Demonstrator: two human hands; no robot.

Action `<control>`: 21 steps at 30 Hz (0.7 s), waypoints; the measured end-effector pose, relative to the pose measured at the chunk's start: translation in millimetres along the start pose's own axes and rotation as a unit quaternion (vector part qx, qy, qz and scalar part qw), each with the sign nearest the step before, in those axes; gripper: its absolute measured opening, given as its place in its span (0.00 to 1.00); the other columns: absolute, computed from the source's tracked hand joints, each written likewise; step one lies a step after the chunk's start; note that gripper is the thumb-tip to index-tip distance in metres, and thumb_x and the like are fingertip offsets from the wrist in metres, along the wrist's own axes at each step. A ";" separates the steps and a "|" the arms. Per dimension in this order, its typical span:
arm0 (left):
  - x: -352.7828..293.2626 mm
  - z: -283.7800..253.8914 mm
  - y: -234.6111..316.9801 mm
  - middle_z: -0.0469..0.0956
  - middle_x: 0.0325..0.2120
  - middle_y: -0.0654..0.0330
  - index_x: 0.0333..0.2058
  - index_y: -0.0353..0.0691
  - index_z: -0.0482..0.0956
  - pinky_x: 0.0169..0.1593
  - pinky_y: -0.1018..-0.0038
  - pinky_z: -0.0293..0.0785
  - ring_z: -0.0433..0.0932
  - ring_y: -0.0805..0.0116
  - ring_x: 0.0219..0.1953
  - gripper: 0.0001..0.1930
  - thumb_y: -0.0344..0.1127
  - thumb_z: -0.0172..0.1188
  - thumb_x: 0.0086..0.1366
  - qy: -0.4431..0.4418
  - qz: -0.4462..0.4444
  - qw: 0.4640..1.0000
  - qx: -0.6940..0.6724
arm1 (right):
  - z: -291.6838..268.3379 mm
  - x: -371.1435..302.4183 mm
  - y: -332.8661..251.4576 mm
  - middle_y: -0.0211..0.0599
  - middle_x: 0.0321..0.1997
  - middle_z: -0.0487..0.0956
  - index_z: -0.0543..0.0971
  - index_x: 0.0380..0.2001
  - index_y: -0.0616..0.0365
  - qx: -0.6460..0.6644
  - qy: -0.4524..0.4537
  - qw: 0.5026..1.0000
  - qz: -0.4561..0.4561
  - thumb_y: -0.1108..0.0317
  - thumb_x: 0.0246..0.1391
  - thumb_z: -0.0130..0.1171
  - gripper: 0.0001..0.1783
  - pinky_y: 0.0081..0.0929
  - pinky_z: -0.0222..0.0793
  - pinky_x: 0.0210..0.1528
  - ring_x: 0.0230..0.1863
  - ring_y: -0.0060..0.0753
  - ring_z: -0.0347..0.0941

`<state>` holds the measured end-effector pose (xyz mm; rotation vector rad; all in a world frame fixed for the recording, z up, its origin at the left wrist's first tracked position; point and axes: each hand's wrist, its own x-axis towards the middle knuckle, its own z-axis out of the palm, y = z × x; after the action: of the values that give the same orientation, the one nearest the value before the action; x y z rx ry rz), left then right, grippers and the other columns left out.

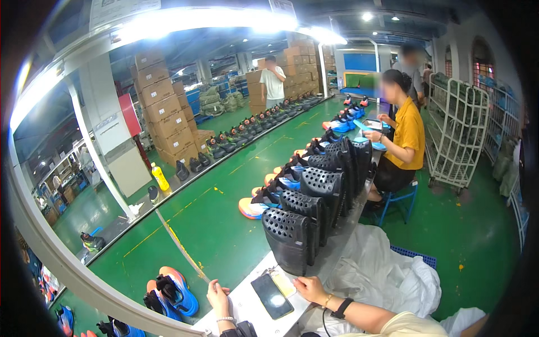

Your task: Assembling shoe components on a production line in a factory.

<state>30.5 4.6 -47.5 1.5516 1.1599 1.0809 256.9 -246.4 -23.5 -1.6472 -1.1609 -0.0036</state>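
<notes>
My left hand point(219, 299) rests at the left edge of the white tabletop point(238, 300), beside the green conveyor belt, fingers loosely apart and holding nothing I can see. My right hand point(310, 290) lies at the tabletop's right side with its fingers curled in; what they hold, if anything, is hidden. Between the hands lies a smartphone point(272, 295) with a dark, glare-lit screen. A yellowish card point(284, 281) sits next to it, close to my right fingers. Just beyond stand several black perforated plastic pieces point(285, 238) in an upright row.
Blue and orange sneakers point(178, 292) stand on the green belt point(224, 224), with more point(255, 208) beyond. White cloth point(370, 269) bulges right of the table. A co-worker in a yellow shirt point(409, 135) sits farther along. A yellow bottle point(160, 177) stands on the far ledge.
</notes>
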 end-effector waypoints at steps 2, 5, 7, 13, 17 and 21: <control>-3.9 0.0 8.7 0.81 0.18 0.56 0.43 0.34 0.77 0.27 0.74 0.74 0.79 0.72 0.19 0.10 0.30 0.50 0.69 0.004 -0.013 1.000 0.005 | -0.1 0.1 -0.8 0.48 0.16 0.73 0.74 0.20 0.58 0.001 0.003 1.000 -0.001 0.60 0.60 0.57 0.18 0.42 0.62 0.20 0.19 0.53 0.72; -4.8 -0.8 13.9 0.81 0.18 0.57 0.41 0.34 0.78 0.27 0.75 0.74 0.79 0.72 0.20 0.09 0.30 0.52 0.68 0.000 0.011 0.999 0.036 | 2.0 0.7 1.3 0.48 0.16 0.73 0.74 0.19 0.58 -0.002 0.004 1.000 0.009 0.60 0.60 0.57 0.18 0.42 0.62 0.20 0.20 0.53 0.72; -8.5 -1.0 18.5 0.80 0.19 0.56 0.39 0.32 0.78 0.25 0.77 0.73 0.77 0.74 0.19 0.08 0.28 0.52 0.68 -0.001 0.006 1.000 0.023 | 1.3 -1.1 0.7 0.48 0.16 0.73 0.74 0.20 0.58 -0.002 0.000 1.000 0.011 0.60 0.60 0.57 0.18 0.43 0.62 0.21 0.20 0.53 0.72; -10.3 -3.9 17.5 0.80 0.19 0.56 0.39 0.31 0.78 0.26 0.77 0.74 0.78 0.74 0.20 0.08 0.27 0.51 0.68 -0.006 0.004 1.000 0.029 | -0.5 -0.8 -4.9 0.48 0.16 0.73 0.75 0.20 0.58 0.002 -0.004 1.000 0.011 0.59 0.61 0.56 0.18 0.43 0.62 0.21 0.20 0.53 0.72; -10.0 -3.6 16.1 0.80 0.19 0.56 0.38 0.31 0.78 0.26 0.77 0.75 0.78 0.74 0.20 0.08 0.27 0.51 0.68 -0.005 0.014 1.000 0.026 | -2.2 -1.8 -3.0 0.47 0.17 0.75 0.77 0.22 0.58 -0.002 -0.020 1.000 0.023 0.59 0.61 0.55 0.17 0.42 0.64 0.22 0.21 0.52 0.74; -9.0 -3.5 17.1 0.80 0.20 0.56 0.39 0.31 0.78 0.27 0.77 0.75 0.78 0.73 0.21 0.07 0.27 0.52 0.68 -0.006 0.014 0.999 0.036 | -0.4 -1.9 -2.7 0.46 0.19 0.77 0.79 0.24 0.58 0.017 -0.003 1.000 0.022 0.59 0.61 0.55 0.16 0.41 0.66 0.23 0.23 0.50 0.76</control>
<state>28.8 -6.4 -31.3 1.6322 1.1839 1.0577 254.3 -248.0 -22.3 -1.6425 -1.1234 0.0483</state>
